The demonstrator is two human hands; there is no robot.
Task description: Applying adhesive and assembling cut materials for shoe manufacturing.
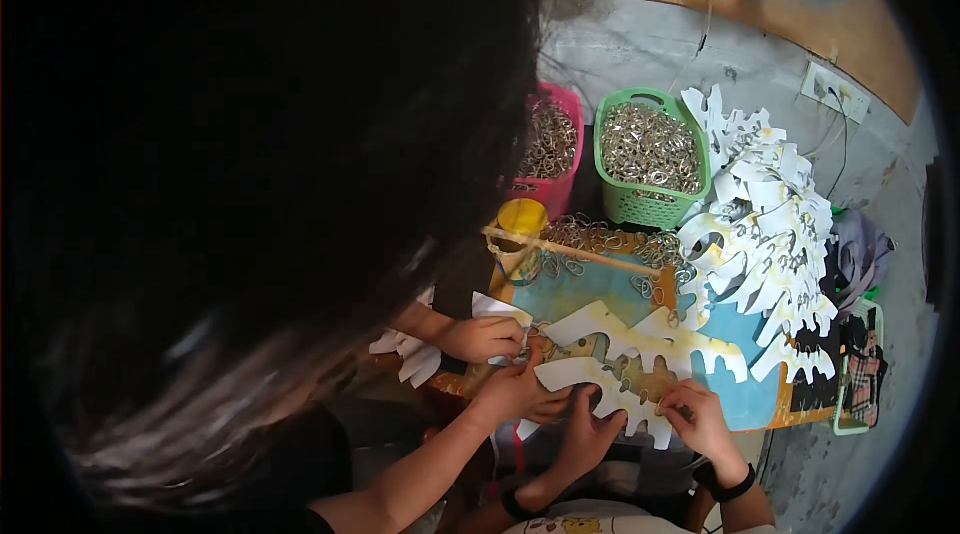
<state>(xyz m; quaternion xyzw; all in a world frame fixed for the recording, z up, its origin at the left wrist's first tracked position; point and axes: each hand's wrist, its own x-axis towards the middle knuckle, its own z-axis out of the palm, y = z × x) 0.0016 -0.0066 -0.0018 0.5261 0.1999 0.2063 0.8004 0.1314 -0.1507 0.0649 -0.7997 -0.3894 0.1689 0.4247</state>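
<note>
My left hand (588, 436) holds a white scalloped card piece (580, 373) from its near edge, thumb raised beside it. Several small metal rings sit along the notches of this piece. At its right end my right hand (698, 422) is closed in a pinch, with what looks like a small metal ring at the fingertips. Just beyond lies another scalloped white card (660, 336) with yellowish stains. On the left, a co-worker's two hands (515, 396) work at a white card (497, 312); their fingers hide what they grip.
A pink basket (567, 139) and a green basket (655, 208) hold many metal rings. A yellow tin (523, 216) with a wooden stick (590, 255) across it stands nearer. Loose rings (580, 234) lie behind the stick. Stained cards (765, 224) are heaped right. The co-worker's dark hair (250, 184) blocks the left.
</note>
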